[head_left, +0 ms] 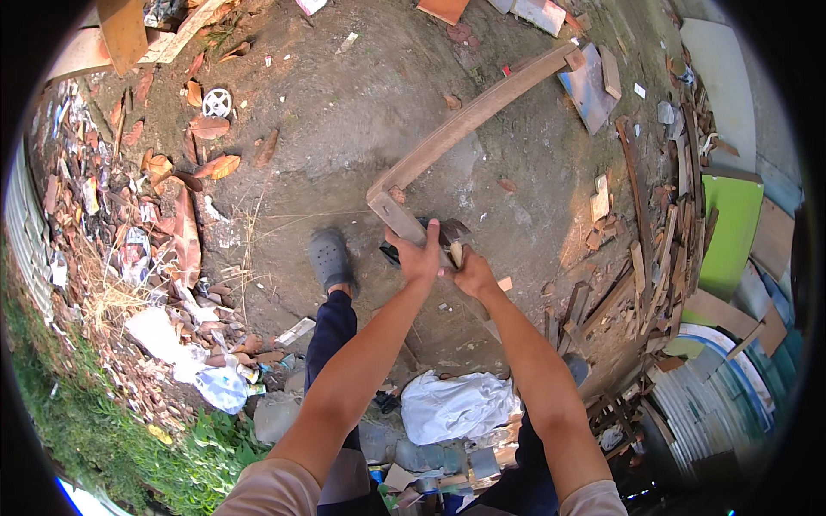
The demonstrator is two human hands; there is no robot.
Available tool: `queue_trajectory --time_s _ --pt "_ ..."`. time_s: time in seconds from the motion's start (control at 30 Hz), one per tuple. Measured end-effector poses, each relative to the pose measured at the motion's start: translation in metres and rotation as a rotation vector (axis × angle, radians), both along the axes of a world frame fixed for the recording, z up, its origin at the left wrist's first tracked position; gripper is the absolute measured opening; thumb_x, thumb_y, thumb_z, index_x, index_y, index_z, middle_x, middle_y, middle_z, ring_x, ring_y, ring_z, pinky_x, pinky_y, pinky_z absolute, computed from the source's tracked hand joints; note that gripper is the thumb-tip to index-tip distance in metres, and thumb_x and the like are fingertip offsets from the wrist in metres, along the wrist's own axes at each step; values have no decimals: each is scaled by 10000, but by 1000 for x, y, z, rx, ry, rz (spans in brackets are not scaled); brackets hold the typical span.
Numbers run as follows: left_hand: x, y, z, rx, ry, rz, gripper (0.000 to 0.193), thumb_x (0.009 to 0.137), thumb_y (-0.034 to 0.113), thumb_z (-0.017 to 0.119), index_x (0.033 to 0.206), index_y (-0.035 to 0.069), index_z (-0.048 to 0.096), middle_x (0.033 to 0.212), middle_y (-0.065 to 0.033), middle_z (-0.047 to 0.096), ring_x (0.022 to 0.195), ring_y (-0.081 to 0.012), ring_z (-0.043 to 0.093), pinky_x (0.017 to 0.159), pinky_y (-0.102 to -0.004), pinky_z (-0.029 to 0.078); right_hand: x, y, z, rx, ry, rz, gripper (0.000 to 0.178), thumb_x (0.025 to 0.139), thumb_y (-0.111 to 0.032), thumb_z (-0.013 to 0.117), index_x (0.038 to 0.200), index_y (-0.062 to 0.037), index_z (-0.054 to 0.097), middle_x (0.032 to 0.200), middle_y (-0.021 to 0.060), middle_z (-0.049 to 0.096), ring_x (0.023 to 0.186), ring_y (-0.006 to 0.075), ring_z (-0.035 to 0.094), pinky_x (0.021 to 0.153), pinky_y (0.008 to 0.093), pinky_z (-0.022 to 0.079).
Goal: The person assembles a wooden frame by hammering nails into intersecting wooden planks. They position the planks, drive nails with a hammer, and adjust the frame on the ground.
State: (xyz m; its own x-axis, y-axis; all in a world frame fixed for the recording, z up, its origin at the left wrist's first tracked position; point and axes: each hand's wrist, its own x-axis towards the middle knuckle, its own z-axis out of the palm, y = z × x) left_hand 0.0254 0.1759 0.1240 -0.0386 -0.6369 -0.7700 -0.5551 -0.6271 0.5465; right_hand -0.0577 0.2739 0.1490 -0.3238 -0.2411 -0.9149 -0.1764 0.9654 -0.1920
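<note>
A long wooden beam [469, 119] lies across the dirt, joined at a corner to a shorter board [397, 217] that runs back toward me. My left hand [418, 254] is closed round the shorter board, its thumb on top. Just to its right, my right hand [475, 275] is closed round a tool with a pale wooden end [456, 253]. A dark, flat piece [453, 230] shows beyond that end, partly hidden by my hands; I cannot make out the tool's kind. Another dark thing [390, 253] peeks out left of my left hand.
My grey clog [330, 260] stands on the dirt left of the board. Litter and dry leaves [218, 167] cover the left. Scrap timber [641, 249] and a green panel [730, 232] are piled right. A white sack [456, 408] lies between my legs.
</note>
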Motion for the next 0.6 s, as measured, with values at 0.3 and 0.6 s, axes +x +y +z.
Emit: queue_trajectory --time_s 0.3,0.6 --pt "-28 29 -17 -246 -405 236 603 861 354 738 1307 10 524 1091 -275 691 1049 -449 675 912 -502 506 -85 -26 31 -551 192 396 553 863 -150 767 1310 70 526 1188 333 623 1152 487 583 967 501 484" --pt "-24 32 -16 -357 -573 146 658 830 522 724 1248 53 527 934 -272 710 894 -499 677 799 -557 521 -190 -176 -23 -814 232 831 745 833 -227 829 1370 117 446 1335 349 543 1278 477 518 1060 512 446"
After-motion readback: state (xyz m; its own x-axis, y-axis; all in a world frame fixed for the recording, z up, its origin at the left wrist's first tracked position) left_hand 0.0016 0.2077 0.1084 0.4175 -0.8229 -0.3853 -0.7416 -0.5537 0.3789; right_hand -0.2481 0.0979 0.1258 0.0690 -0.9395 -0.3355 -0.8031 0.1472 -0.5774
